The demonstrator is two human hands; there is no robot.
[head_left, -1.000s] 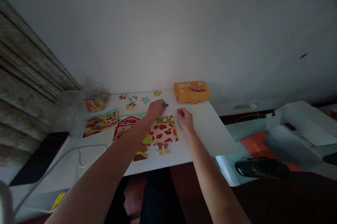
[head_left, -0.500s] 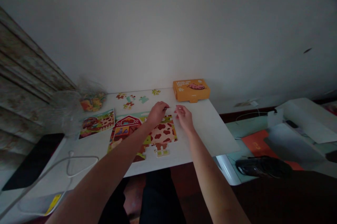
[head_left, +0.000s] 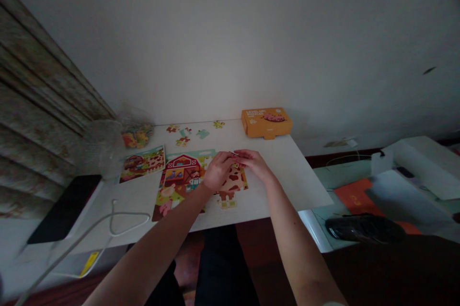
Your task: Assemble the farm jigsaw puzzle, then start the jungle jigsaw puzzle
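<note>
A partly assembled farm jigsaw puzzle (head_left: 182, 171) lies on the white table, showing a red barn on its left and a spotted cow on its right. Over its upper right edge, my left hand (head_left: 218, 170) is closed, fingertips pinched on a puzzle piece that is mostly hidden. My right hand (head_left: 253, 162) meets it from the right, its fingers bent onto the same spot. A puzzle piece with the cow's legs (head_left: 227, 200) sticks out at the bottom. Several loose puzzle pieces (head_left: 182, 141) are scattered behind the puzzle.
The farm picture card (head_left: 142, 164) lies left of the puzzle. An orange puzzle box (head_left: 266, 123) stands at the back right, a bag of pieces (head_left: 137, 135) at the back left. A white cable (head_left: 131, 215) and a black tablet-like slab (head_left: 66, 207) lie on the left.
My hands have come together and lowered onto the puzzle's upper right edge; before, they were apart just behind it. The view has shifted slightly left.
</note>
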